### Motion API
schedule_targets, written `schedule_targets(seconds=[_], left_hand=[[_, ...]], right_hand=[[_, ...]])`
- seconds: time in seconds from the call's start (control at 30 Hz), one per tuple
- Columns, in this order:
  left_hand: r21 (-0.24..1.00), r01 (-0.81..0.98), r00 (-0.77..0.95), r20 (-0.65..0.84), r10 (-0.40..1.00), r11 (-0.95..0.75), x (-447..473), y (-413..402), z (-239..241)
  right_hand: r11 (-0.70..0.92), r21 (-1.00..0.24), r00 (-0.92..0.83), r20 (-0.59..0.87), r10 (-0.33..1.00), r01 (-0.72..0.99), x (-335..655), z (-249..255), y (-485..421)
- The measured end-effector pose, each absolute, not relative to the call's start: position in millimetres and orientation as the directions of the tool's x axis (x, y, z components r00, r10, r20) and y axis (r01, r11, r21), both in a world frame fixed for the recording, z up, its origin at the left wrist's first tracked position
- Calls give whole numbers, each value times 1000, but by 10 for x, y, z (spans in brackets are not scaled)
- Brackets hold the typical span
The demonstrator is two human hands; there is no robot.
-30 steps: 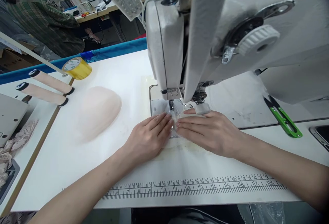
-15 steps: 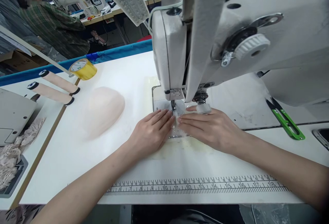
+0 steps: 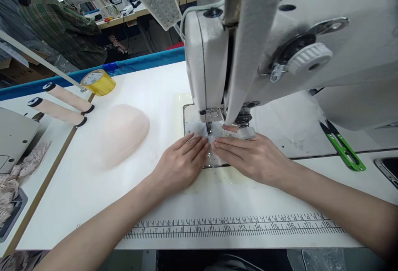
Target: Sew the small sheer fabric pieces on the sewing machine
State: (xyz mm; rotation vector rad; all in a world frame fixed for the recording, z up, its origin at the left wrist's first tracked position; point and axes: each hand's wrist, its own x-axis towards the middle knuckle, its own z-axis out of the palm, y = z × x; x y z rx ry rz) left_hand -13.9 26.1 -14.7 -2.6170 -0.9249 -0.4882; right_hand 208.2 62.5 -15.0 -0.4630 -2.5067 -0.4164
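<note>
My left hand (image 3: 182,159) lies flat on the sewing machine's plate (image 3: 189,115), just left of the presser foot (image 3: 209,128). Its fingers are stretched out and point toward the needle area. From the other side, my right hand (image 3: 253,155) rests flat with fingers extended, the fingertips close to those of my left hand. Part of its index finger passes behind a white knob (image 3: 246,133) under the machine head (image 3: 205,64). Something clear and shiny shows between the fingertips; I cannot make out what it is. Both palms are hidden.
A pale moulded cup (image 3: 124,134) lies left on the white table. Beyond it are yellow tape (image 3: 98,82) and two thread cones (image 3: 68,97). Green snips (image 3: 343,146) lie at right. A printed ruler (image 3: 230,226) runs along the front edge. A person (image 3: 62,35) sits behind.
The view has shifted slightly, moving the table items a little left. My hands stay flat beside the presser foot, with hardly any movement.
</note>
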Motion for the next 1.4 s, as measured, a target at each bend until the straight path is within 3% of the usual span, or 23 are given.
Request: schedule_targets(seconds=[0.53, 0.8, 1.07, 1.4], left_hand=[[-172, 685, 698, 435, 569, -708, -94, 191, -126], [-96, 724, 656, 404, 638, -683, -132, 277, -165], [-116, 749, 631, 427, 647, -653, -105, 194, -150], [-111, 753, 623, 435, 649, -649, -124, 251, -175]], right_hand=[[874, 185, -784, 551, 287, 450, 2061, -144, 612], [837, 160, -758, 536, 372, 524, 2043, -191, 646], [804, 113, -711, 548, 441, 584, 2024, -191, 605], [791, 186, -744, 514, 427, 583, 2036, -218, 637]])
